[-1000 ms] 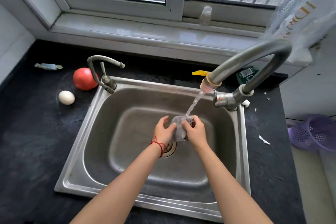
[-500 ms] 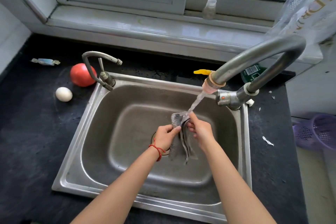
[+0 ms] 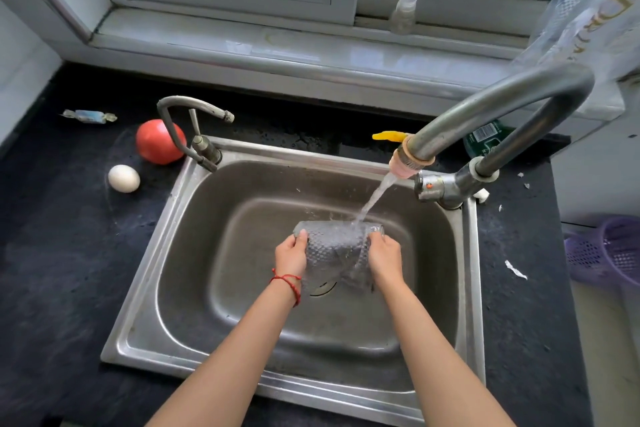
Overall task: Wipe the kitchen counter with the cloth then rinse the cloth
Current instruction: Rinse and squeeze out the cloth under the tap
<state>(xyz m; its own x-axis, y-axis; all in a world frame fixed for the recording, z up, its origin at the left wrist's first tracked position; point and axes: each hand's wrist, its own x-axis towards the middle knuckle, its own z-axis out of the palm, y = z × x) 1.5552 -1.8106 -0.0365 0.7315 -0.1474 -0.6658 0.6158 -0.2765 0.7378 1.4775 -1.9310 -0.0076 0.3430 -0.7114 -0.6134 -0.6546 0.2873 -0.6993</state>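
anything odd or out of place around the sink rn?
Minor clutter only. A tomato and egg sit loose on the counter left of the sink, with a wrapped candy behind them. Torn white scraps litter the right side. The cloth rinse itself looks normal.

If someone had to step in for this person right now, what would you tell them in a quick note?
Left hand and right hand each grip a side of the grey cloth, spread open over the sink.
Water from the big tap is running onto the cloth's top edge.
Rinsing is under way; whether the counter is fully wiped cannot be told.
Left: finish rinsing, probably wring, shut off the tap.
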